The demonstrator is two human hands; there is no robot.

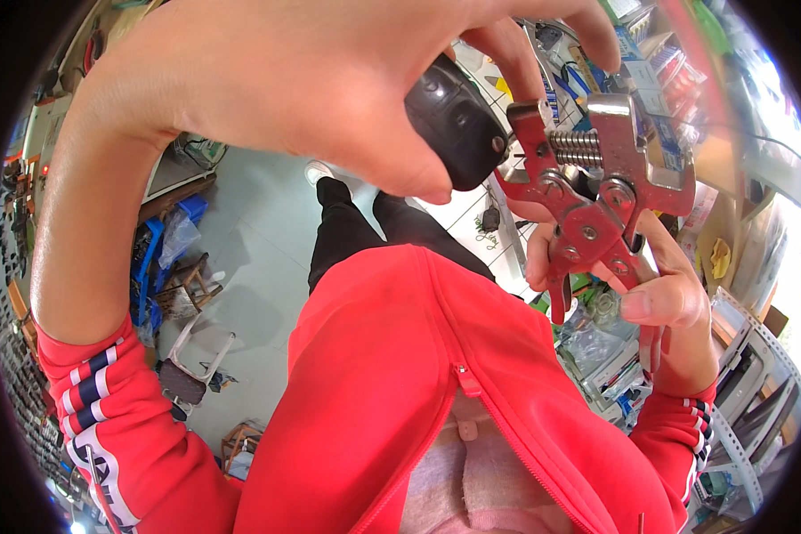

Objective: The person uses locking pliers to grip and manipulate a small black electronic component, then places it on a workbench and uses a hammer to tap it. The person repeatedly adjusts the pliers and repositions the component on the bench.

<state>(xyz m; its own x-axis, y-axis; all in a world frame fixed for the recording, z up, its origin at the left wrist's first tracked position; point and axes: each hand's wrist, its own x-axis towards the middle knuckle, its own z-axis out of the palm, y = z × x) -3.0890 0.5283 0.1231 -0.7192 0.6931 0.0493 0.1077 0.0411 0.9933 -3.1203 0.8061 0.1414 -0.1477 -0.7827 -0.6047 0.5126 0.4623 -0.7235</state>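
Note:
My left hand (pixel 303 98) reaches across the upper part of the view, closed on a black car key fob (pixel 454 125) between the thumb and fingers. Two of its fingers stretch beyond the fob, over the top of the tool. In my right hand (pixel 672 294) are red metal wire-stripper-type pliers (pixel 587 231), with a coil spring between their two jaws and rivets at the joints. The fob's lower right corner, with a small round pin, is right beside the left jaw. Whether they touch, I cannot tell.
Cluttered benches and shelves line both sides. At the left stand a blue plastic rack (pixel 149 258) and a small chair (pixel 187 365) on the tiled floor (pixel 258 231). Bags and parts lie at the right, near a white perforated metal rack (pixel 730 436).

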